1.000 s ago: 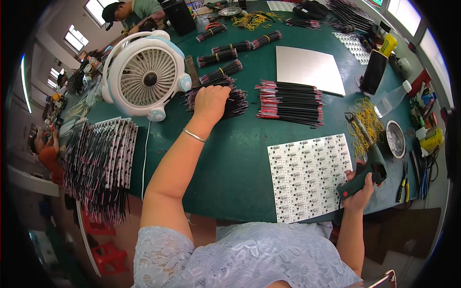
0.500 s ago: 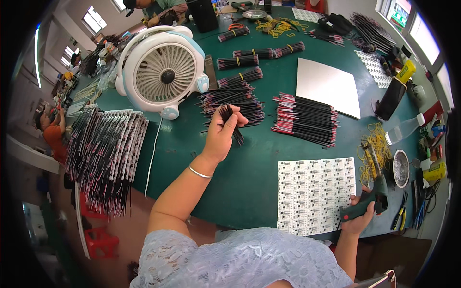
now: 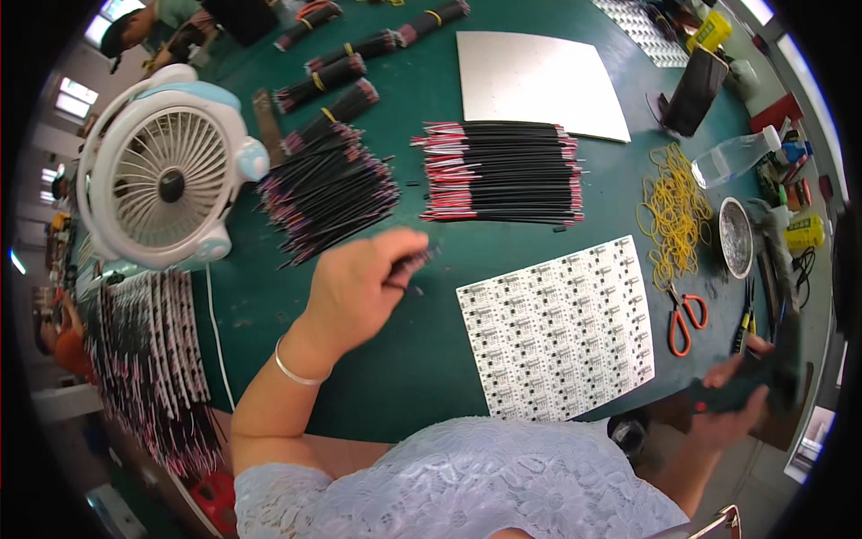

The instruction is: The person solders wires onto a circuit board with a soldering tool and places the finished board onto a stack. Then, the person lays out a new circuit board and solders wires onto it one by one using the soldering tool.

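Observation:
My left hand (image 3: pixel 355 278) is closed around a small bunch of thin dark wires (image 3: pixel 413 263), whose ends stick out past the fingers. It hovers over the green table, near a loose heap of black wires (image 3: pixel 332 193). Wrapped round the grip of a dark green heat gun (image 3: pixel 783 373), my right hand (image 3: pixel 732 418) is off the table's right edge and smeared by motion. A white sheet of small circuit boards (image 3: pixel 561 332) lies between the hands. Beyond it is a neat row of black wires with red and white ends (image 3: pixel 503 172).
At left stands a white fan (image 3: pixel 171 184) beside stacked wired strips (image 3: pixel 148 341). Banded wire bundles (image 3: pixel 323 81) and a white board (image 3: pixel 539 81) lie farther back. Rubber bands (image 3: pixel 673 216), orange-handled scissors (image 3: pixel 684 323), a metal bowl (image 3: pixel 735 238) and a bottle (image 3: pixel 736 157) are right.
The view has swung to the right. My right hand has carried the heat gun off the circuit sheet, out to the right, uncovering the scissors. My left hand has turned, still holding the wires.

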`<state>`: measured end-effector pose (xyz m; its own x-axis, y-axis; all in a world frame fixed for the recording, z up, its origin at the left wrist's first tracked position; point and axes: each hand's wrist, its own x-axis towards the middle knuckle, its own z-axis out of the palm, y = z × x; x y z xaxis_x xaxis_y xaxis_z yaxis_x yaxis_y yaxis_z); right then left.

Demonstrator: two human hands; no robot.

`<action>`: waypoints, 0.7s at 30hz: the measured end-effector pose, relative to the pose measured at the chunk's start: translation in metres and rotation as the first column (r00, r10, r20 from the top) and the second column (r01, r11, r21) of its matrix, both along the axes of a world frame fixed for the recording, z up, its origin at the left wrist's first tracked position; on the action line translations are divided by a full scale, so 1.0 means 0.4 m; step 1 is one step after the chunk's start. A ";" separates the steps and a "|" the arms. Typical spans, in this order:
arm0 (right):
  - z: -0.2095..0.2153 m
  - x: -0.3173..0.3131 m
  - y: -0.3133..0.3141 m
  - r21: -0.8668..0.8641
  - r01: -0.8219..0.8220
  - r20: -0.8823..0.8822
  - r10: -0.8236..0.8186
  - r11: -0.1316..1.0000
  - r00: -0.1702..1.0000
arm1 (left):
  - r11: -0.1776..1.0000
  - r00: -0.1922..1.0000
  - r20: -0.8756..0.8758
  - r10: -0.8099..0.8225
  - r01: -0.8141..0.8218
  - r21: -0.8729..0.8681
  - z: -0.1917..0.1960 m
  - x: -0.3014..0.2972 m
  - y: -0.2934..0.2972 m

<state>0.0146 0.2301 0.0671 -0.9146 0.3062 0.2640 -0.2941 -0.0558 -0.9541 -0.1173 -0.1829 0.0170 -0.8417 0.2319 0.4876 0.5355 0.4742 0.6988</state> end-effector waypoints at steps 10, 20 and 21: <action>-0.068 -0.016 -0.175 -0.227 -0.200 0.419 0.281 0.953 0.863 | 0.897 0.995 -0.036 -0.093 0.068 -0.436 -0.055 0.086 0.054; -0.096 -0.096 -0.210 0.599 -0.604 0.353 0.504 0.525 0.788 | 0.867 0.987 -0.140 -0.079 -0.001 -0.499 -0.087 0.086 0.045; -0.090 -0.088 -0.212 0.501 -0.628 0.425 0.463 0.596 0.778 | 0.873 0.988 -0.132 -0.081 0.006 -0.489 -0.089 0.085 0.045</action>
<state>-0.0205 0.1453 0.0311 -0.9095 -0.4142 -0.0362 -0.1733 0.4569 -0.8725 -0.0832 -0.1647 -0.0188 -0.7550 0.5051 0.4181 0.6397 0.7074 0.3006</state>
